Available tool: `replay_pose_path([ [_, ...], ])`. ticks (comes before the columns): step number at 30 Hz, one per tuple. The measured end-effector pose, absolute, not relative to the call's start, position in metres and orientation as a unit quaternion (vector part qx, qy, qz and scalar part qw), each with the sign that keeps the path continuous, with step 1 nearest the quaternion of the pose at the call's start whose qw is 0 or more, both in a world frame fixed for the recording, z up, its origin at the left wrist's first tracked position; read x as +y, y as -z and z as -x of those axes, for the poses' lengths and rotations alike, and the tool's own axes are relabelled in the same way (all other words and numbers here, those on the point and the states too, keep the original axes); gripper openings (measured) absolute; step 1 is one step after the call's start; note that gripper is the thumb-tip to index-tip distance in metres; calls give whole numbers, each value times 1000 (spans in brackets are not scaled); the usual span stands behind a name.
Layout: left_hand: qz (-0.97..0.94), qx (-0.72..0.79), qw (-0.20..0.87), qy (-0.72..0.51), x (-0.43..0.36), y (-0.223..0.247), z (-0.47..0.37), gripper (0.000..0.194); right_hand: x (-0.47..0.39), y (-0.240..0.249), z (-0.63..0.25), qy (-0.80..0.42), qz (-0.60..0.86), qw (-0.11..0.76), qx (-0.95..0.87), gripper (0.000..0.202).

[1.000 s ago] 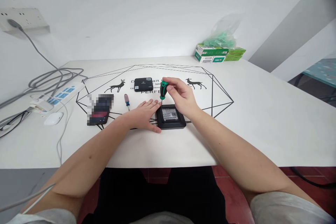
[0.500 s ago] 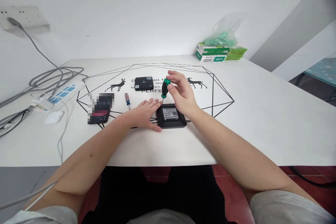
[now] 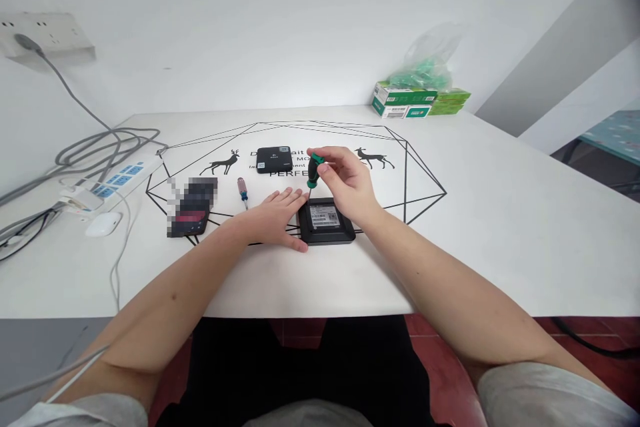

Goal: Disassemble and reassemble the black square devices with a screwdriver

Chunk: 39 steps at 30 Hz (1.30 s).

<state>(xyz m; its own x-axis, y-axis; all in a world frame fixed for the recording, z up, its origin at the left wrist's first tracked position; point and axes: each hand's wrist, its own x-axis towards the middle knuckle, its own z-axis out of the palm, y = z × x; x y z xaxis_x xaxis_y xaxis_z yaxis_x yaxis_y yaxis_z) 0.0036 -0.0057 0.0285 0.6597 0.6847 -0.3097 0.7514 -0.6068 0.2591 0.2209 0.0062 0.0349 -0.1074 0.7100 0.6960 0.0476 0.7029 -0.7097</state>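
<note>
A square black box (image 3: 327, 235) with a white printed label lies on the table in front of me. My left hand (image 3: 280, 215) lies flat with its fingers spread, its fingertips and thumb against the box's left side. In my right hand (image 3: 353, 185) is a green and black screwdriver (image 3: 313, 172), gripped by its handle between thumb and fingers. The screwdriver stands nearly upright, slightly tilted, its tip at the box's far left corner. Whether the tip sits in a screw is too small to tell.
Behind my hands lies a flat black case (image 3: 275, 159). A second screwdriver (image 3: 243, 191) and a partly blurred phone (image 3: 193, 208) are to the left, near a power strip (image 3: 120, 180), a white earphone case (image 3: 104, 223) and cables. Green-and-white boxes (image 3: 405, 100) with a plastic bag stand at the back right.
The fingers of my right hand have shifted left and slightly down around the top of the screwdriver handle, which is now more upright. My left hand and the box have stayed put.
</note>
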Motion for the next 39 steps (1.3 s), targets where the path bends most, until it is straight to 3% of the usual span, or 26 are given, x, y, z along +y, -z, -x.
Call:
replay_pose_path([
  [6,-896,395,187,82,-4,-26,-3,141,8,-36,-225,-201,280,600,-722,25],
  [18,-894,398,190,80,-5,-28,-2,142,12,-35,-225,-191,296,606,-713,26],
  [27,-894,400,187,79,-3,-25,-2,144,7,-32,-216,-340,248,616,-666,31],
  [39,-894,398,187,85,-5,-28,-3,142,7,-37,-227,-254,289,570,-726,30],
])
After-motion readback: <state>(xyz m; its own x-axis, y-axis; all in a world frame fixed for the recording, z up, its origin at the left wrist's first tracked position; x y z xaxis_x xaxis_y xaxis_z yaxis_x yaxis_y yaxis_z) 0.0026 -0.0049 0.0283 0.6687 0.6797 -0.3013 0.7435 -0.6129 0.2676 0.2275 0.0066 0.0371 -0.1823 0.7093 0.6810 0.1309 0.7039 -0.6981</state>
